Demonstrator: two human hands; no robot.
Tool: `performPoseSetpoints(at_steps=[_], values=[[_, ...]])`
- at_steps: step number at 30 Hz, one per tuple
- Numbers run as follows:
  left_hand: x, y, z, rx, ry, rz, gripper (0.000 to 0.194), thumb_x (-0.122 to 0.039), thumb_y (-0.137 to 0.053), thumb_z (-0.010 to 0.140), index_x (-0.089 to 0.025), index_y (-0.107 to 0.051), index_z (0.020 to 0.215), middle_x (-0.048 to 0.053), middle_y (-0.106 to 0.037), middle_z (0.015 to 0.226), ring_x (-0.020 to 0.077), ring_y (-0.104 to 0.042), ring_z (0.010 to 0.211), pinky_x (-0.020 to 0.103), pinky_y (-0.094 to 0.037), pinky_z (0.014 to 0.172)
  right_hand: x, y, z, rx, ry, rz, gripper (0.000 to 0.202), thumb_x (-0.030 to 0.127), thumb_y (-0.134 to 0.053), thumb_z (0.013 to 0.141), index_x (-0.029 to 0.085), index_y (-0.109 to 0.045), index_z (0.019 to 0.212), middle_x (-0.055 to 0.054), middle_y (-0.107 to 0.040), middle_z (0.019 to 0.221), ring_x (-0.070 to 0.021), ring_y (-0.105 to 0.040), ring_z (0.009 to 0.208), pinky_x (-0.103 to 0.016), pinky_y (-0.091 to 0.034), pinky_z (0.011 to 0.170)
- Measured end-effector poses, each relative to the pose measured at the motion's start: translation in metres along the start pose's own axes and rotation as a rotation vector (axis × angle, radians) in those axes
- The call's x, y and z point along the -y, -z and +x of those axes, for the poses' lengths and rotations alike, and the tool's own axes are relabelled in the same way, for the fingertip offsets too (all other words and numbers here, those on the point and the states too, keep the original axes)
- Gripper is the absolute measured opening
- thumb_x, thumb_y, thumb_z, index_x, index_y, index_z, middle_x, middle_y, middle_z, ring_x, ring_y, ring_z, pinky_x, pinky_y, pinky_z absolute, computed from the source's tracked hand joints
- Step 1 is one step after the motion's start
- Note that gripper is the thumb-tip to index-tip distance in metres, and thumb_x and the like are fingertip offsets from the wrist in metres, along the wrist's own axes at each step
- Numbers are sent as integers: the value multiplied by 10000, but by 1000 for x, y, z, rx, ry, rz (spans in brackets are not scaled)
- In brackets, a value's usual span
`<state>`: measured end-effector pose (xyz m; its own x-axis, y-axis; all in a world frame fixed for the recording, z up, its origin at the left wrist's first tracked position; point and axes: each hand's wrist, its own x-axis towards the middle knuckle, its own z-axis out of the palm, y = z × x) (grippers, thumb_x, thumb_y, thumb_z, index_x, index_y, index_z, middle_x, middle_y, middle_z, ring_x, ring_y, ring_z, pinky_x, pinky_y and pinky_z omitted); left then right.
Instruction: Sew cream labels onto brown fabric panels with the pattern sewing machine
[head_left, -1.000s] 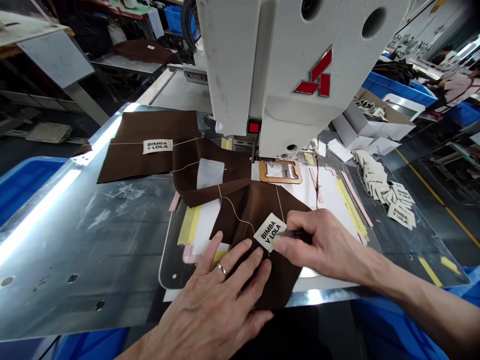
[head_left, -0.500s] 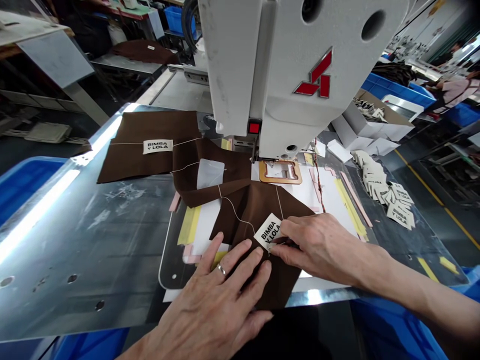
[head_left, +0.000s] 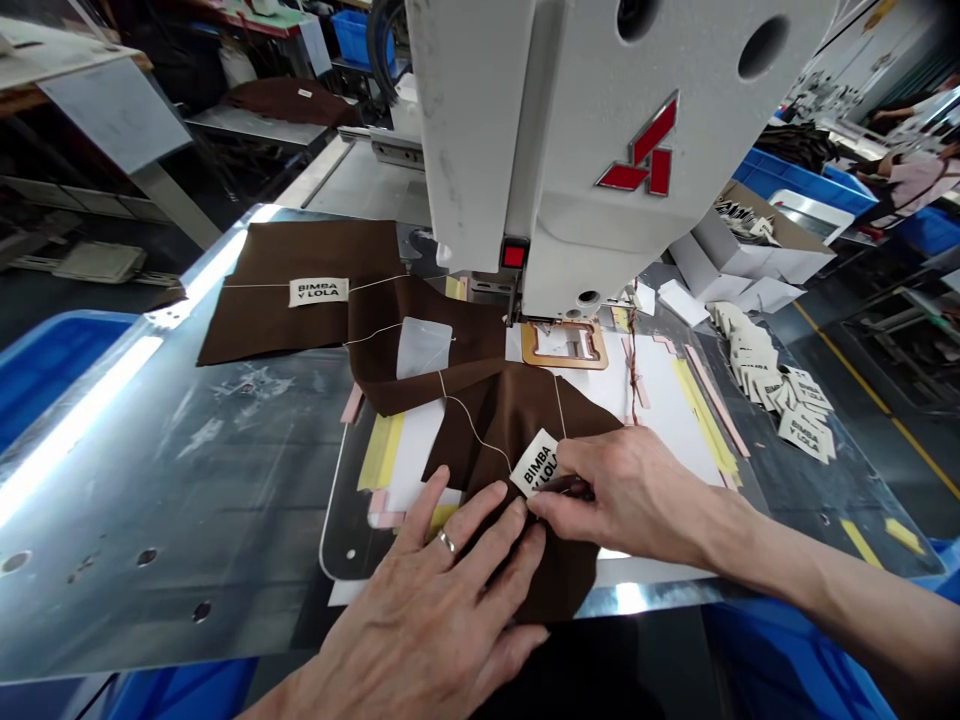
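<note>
A brown fabric piece (head_left: 487, 425) with a white "BIMBA Y LOLA" label (head_left: 534, 462) lies before me, light threads trailing from it. My left hand (head_left: 450, 570), a ring on one finger, rests with fingers stretched over its near left part. Thumb and forefinger of my right hand (head_left: 622, 490) close on the fabric at the label's right edge. Between them shows something dark, a fold or a small tool; I cannot tell which. Farther left lies another brown piece (head_left: 300, 330) with its own label (head_left: 319, 291), linked by thread.
A sewing machine head (head_left: 600, 180) stands ahead, with a copper-coloured clamp frame (head_left: 564, 345) under it. Loose labels (head_left: 806, 425) lie in a heap on the right of the metal table (head_left: 150, 450), near a cardboard box (head_left: 757, 250). Blue bins (head_left: 60, 370) stand around the table.
My right thumb and forefinger have shifted slightly left over the label's edge. The brown fabric bunches up more and its near right edge curls. My left hand stays nearly still.
</note>
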<state>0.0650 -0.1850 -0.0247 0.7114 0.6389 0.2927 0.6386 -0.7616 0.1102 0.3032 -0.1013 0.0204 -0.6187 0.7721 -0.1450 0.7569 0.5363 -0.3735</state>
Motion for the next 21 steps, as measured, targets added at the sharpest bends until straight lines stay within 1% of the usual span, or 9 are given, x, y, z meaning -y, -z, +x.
performPoseSetpoints(at_steps=[4, 6, 8, 10, 12, 15, 18, 20, 21], values=[[-1, 0, -1, -42, 28, -32, 466, -539, -543, 1084, -221, -640, 1410, 15, -671, 1440, 248, -547, 1392, 495, -7, 1348, 6, 0, 2, 50, -197, 264, 416, 469, -706, 902, 203, -508, 651, 70, -455, 536, -86, -363, 509, -242, -260, 489], [-2, -1, -1, -54, 15, -9, 431, -509, -535, 1092, -208, -668, 1371, 17, -697, 1402, 241, -577, 1362, 478, -10, 1350, 6, 5, 1, 60, -238, 401, 430, 474, -693, 895, 208, -484, 630, 66, -432, 543, -92, -354, 519, -245, -256, 475], [-2, -1, 0, -67, 13, 8, 413, -495, -538, 1091, -196, -686, 1336, 25, -715, 1368, 244, -599, 1337, 486, -10, 1350, 4, 14, -1, 19, -234, 588, 502, 553, -646, 930, 217, -436, 622, 62, -391, 563, -96, -342, 531, -248, -265, 477], [-2, -1, 0, -65, 24, -1, 422, -514, -544, 1087, -211, -675, 1351, 24, -703, 1386, 249, -590, 1353, 498, -12, 1350, 0, 24, -3, -78, -218, 697, 558, 629, -611, 959, 223, -405, 637, 60, -366, 590, -97, -340, 546, -250, -278, 488], [-2, -1, -1, -47, 28, -20, 437, -544, -555, 1079, -247, -651, 1384, 12, -673, 1433, 246, -566, 1387, 489, -9, 1352, -5, 29, -6, -113, -202, 641, 551, 651, -631, 960, 218, -452, 670, 60, -380, 610, -102, -352, 559, -252, -285, 494], [-1, -1, -4, -90, 31, -85, 416, -565, -598, 1052, -261, -684, 1322, 8, -680, 1419, 250, -545, 1414, 487, -38, 1357, -11, 27, -9, 7, -159, 416, 452, 600, -651, 980, 205, -586, 769, 57, -473, 637, -108, -402, 571, -254, -309, 513], [-2, -2, -7, -258, 84, -193, 268, -424, -648, 1046, -217, -733, 1194, 22, -730, 1319, 257, -546, 1416, 514, -150, 1352, -12, 18, -12, 56, -140, 208, 328, 497, -636, 1020, 205, -658, 873, 43, -577, 686, -118, -496, 600, -263, -346, 571], [-3, -3, -8, -293, 113, -219, 220, -309, -632, 1053, -198, -729, 1216, 27, -723, 1343, 255, -534, 1432, 516, -189, 1344, -12, 14, -13, 51, -116, 111, 280, 452, -623, 1039, 201, -678, 928, 23, -629, 746, -135, -559, 649, -275, -358, 610], [-3, -2, -7, -277, 115, -209, 237, -283, -615, 1059, -192, -719, 1251, 29, -706, 1381, 256, -519, 1447, 515, -183, 1345, -12, 13, -14, 50, -93, 71, 276, 448, -615, 1046, 199, -680, 947, 14, -645, 774, -144, -581, 674, -282, -360, 626]])
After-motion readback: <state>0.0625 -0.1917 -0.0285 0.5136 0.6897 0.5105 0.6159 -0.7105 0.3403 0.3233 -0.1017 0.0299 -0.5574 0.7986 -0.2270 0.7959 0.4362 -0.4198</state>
